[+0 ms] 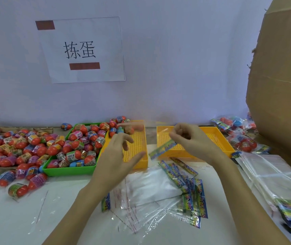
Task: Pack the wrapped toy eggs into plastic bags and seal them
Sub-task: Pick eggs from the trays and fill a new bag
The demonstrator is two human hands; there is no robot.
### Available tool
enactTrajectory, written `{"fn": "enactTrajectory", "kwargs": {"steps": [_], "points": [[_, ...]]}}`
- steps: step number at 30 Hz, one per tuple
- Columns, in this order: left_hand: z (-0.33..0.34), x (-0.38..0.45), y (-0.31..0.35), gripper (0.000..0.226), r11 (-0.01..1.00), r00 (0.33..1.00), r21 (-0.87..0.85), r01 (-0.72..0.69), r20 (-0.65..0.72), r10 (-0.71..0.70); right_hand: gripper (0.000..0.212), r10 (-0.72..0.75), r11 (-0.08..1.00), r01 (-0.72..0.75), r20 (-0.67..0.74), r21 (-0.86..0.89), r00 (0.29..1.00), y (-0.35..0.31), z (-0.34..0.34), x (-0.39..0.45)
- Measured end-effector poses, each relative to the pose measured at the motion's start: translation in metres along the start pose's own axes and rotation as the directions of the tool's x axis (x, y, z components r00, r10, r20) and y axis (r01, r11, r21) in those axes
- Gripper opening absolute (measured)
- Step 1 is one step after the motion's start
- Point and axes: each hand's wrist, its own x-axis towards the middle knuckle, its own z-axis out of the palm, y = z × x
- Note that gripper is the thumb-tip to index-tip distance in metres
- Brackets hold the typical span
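Observation:
Between my hands, above the two yellow trays, hangs a clear plastic bag point(162, 149) with a colourful printed header strip. My right hand point(192, 140) pinches its top edge by the header. My left hand point(120, 156) has curled fingers at the bag's clear side and its thumb stretched out; the film there is hard to make out. Wrapped toy eggs fill a green tray point(70, 171), with a loose pile of eggs point(13, 147) on the table left of it. A few eggs point(121, 129) lie at the far end of the left yellow tray point(141, 164).
The right yellow tray point(219, 140) is bare. Several empty bags point(159, 197) with printed headers lie in front of me, and a stack of bags point(274, 175) lies at the right. Filled bags point(242, 138) sit beside a large cardboard box point(282, 85). A paper sign point(81, 50) hangs on the wall.

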Motion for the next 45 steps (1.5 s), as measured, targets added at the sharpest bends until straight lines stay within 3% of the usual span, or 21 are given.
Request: {"fn": "enactTrajectory", "kwargs": {"steps": [3,6,10,12,15,19,21,25,29,31,34,37,39,45], "points": [[0.000,0.004,0.003,0.060,0.951,0.971,-0.200,0.237,0.028,-0.236,0.020,-0.018,0.989,0.025,-0.049,0.146,0.999,-0.004,0.002,-0.002],[-0.002,0.007,0.003,0.069,0.794,0.921,-0.466,0.389,0.169,-0.352,0.022,-0.013,0.975,0.001,0.055,0.222,0.998,-0.002,0.010,-0.002],[-0.004,0.006,0.004,0.036,0.744,0.954,-0.598,0.298,0.148,-0.262,0.022,0.062,0.975,-0.098,0.180,0.198,0.982,-0.002,0.020,0.001],[-0.006,0.006,0.005,0.024,0.674,0.941,-0.673,0.305,0.105,-0.321,0.025,0.106,0.981,-0.144,0.259,0.133,0.960,-0.002,0.021,0.001],[-0.014,0.007,0.002,0.029,0.519,0.884,-0.768,0.377,0.129,-0.450,0.032,0.141,0.983,-0.173,0.328,0.069,0.934,-0.004,0.019,0.000],[-0.018,0.008,0.001,0.027,0.608,0.896,-0.689,0.395,0.144,-0.419,0.017,0.063,0.993,-0.064,0.008,0.104,0.998,-0.005,0.025,0.005],[-0.015,0.007,0.003,0.028,0.644,0.903,-0.657,0.391,0.139,-0.406,0.010,-0.016,0.981,0.030,-0.075,0.190,0.997,-0.009,0.032,0.005],[-0.010,0.005,0.007,0.041,0.773,0.945,-0.560,0.298,0.057,-0.324,0.028,-0.142,0.914,0.105,0.067,0.392,0.988,-0.028,0.049,0.000],[-0.007,0.003,0.011,0.051,0.856,0.967,-0.483,0.183,-0.066,-0.244,0.060,-0.103,0.861,0.025,0.126,0.508,0.987,-0.041,0.063,-0.002],[-0.007,0.004,0.012,0.050,0.882,0.976,-0.450,0.138,-0.089,-0.198,0.051,-0.115,0.870,0.070,0.061,0.489,0.992,-0.042,0.064,-0.003],[-0.008,0.004,0.012,0.046,0.871,0.983,-0.468,0.149,-0.027,-0.182,0.017,-0.207,0.903,0.211,-0.050,0.375,0.977,-0.042,0.062,-0.004],[-0.010,0.003,0.014,0.040,0.858,0.987,-0.491,0.151,0.022,-0.161,0.011,-0.285,0.958,0.286,-0.042,0.020,0.958,-0.039,0.061,-0.005],[-0.011,0.003,0.013,0.032,0.890,0.991,-0.438,0.127,0.020,-0.131,0.013,-0.282,0.952,0.279,-0.007,-0.128,0.959,-0.037,0.060,-0.005],[-0.014,0.003,0.011,0.036,0.912,0.993,-0.394,0.115,0.064,-0.097,0.008,-0.239,0.969,0.241,0.033,-0.050,0.970,-0.037,0.057,-0.006]]}}
